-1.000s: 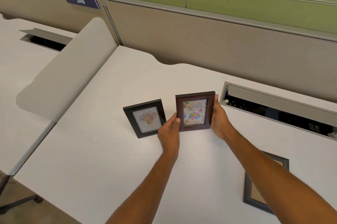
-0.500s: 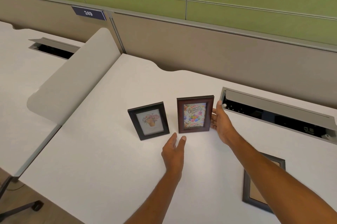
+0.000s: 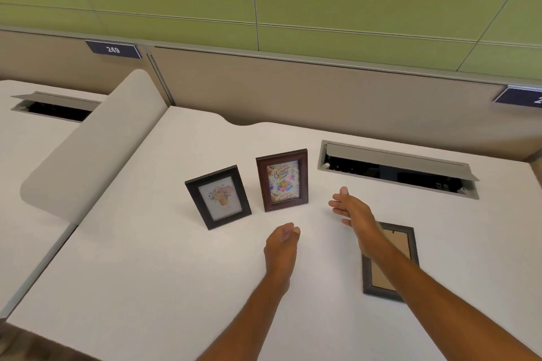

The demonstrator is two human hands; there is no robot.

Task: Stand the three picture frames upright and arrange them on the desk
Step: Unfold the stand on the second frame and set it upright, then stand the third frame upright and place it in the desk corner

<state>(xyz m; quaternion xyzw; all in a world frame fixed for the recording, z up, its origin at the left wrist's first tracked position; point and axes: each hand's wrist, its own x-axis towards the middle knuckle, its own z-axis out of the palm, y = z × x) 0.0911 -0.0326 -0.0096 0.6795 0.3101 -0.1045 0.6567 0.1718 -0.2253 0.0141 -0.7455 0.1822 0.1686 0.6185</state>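
Two frames stand upright near the middle of the white desk (image 3: 164,272): a black frame (image 3: 218,197) with a flower picture on the left, and a dark red-brown frame (image 3: 282,180) with a birthday card just right of it. A grey frame (image 3: 390,261) lies flat, back side up, at the right; my right forearm crosses over it. My right hand (image 3: 350,208) hovers right of the red-brown frame, fingers spread, holding nothing. In front of that frame my left hand (image 3: 282,241) is loosely curled and empty.
An open cable tray (image 3: 396,168) is sunk into the desk at the back right. A beige partition wall (image 3: 322,96) runs along the back. A curved divider panel (image 3: 88,149) separates this desk from the neighbouring one on the left.
Both hands let go of the red-brown frame and drew back from it; it now stands on its own. The camera view tilted up and shifted right.
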